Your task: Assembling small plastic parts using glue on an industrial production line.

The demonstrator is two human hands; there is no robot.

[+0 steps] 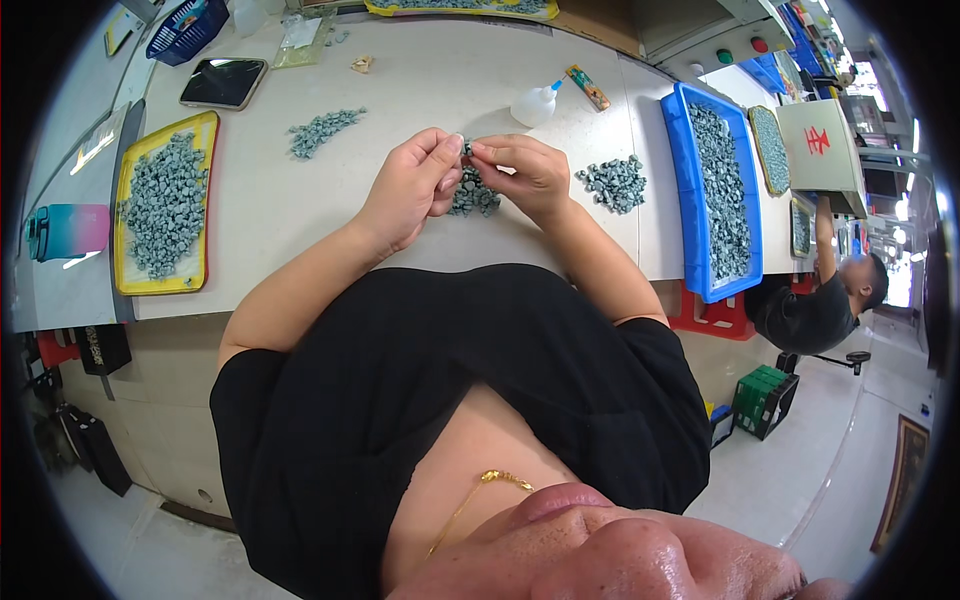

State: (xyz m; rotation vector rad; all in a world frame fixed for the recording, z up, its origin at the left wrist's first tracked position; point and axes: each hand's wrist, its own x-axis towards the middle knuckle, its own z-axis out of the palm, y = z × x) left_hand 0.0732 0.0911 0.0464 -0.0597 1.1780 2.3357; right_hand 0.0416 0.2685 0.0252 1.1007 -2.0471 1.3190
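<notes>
Above the middle of the white table my left hand (412, 187) and my right hand (527, 172) meet, both with fingers pinched together. Between the fingertips is a small grey-green stone-like piece (467, 147), mostly hidden by the fingers. Right below them lies a pile of similar pieces (474, 195), partly covered by my hands. A looser pile (325, 133) lies farther left, and another pile (613, 185) sits just right of my right hand. Beyond that hand stands a small white squeeze bottle (534, 106) with a blue tip, beside a small printed packet (588, 88).
At left a yellow tray (122, 262) holds many pieces, near a phone (224, 83), a turquoise-pink drinking bottle (72, 232) and a dark blue basket (187, 32). A blue crate (693, 235) of pieces edges the right side. Another person (822, 312) works farther right.
</notes>
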